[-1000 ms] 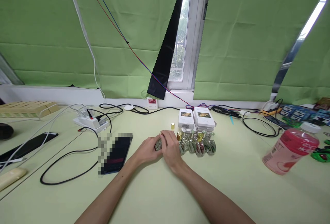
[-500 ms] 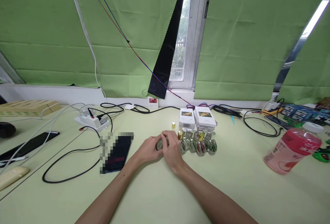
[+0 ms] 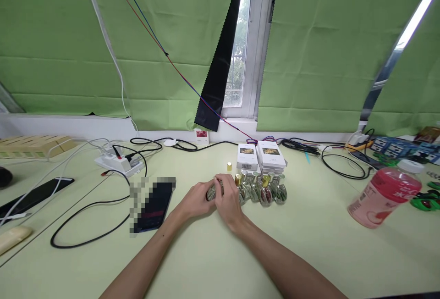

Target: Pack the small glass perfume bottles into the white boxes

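Note:
A small rounded glass bottle (image 3: 211, 193), like a perfume bottle, is held upright between my hands at the middle of the table. My left hand (image 3: 197, 199) is closed around its side. The fingers of my right hand (image 3: 228, 198) close over its neck and top, hiding whatever sits there. Just right of my right hand stands a cluster of several similar glass bottles (image 3: 265, 195), some with gold tops and others with silver ones. A loose gold cap (image 3: 229, 166) rests on the table behind my hands.
White printed boxes (image 3: 271, 154) are stacked behind the bottles. A dark phone (image 3: 154, 205) lies to the left, beside a looping black cable (image 3: 85, 205) and a white power strip (image 3: 118, 163). On the right stands a pink drink bottle (image 3: 385, 196).
The view has shifted slightly, so the scene sits a little further left. Both hands keep the same hold on the glass bottle.

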Motion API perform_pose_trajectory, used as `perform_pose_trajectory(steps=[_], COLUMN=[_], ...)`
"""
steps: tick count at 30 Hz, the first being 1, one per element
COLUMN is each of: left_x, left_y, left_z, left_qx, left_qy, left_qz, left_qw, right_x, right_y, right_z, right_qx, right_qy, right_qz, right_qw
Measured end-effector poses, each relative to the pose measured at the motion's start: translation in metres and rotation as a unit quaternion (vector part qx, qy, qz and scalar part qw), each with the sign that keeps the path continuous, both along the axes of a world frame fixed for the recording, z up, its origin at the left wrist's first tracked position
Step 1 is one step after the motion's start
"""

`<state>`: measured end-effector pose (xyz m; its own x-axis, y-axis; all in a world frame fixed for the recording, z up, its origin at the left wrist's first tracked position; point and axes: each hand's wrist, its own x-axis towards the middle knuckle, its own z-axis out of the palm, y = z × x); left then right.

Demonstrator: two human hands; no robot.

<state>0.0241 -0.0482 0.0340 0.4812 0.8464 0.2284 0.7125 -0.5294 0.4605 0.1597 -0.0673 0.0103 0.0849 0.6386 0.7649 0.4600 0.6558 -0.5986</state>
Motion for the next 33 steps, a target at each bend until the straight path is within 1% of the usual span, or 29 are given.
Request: perform_pose_trajectory(steps=[11, 20, 27, 33], left_x=[-0.0006, 0.0006, -0.0001, 0.0007], left_y=[0.0019, 0.0051, 0.0052, 0.0054], left_z=[0.0001, 0.0001, -0.0009, -0.0024], left_qx=[-0.003, -0.004, 0.001, 0.003], left_qy=[0.012, 0.018, 0.019, 0.018], left_qz=[-0.001, 0.008, 0.011, 0.016], left_qw=[1.000, 1.000, 1.000, 1.000], right_x=[0.0013, 0.0037, 0.0029, 0.0033], right_y=[0.0004, -0.0010, 0.0023, 0.0044], right_z=[0.0009, 0.0070, 0.0054, 0.0043], right_qx=[0.010, 0.000, 0.004, -0.010], right_qy=[-0.009, -0.033, -0.024, -0.030], right_qz=[0.004, 0.008, 0.007, 0.009], right_qw=[1.000, 0.999, 1.000, 0.999])
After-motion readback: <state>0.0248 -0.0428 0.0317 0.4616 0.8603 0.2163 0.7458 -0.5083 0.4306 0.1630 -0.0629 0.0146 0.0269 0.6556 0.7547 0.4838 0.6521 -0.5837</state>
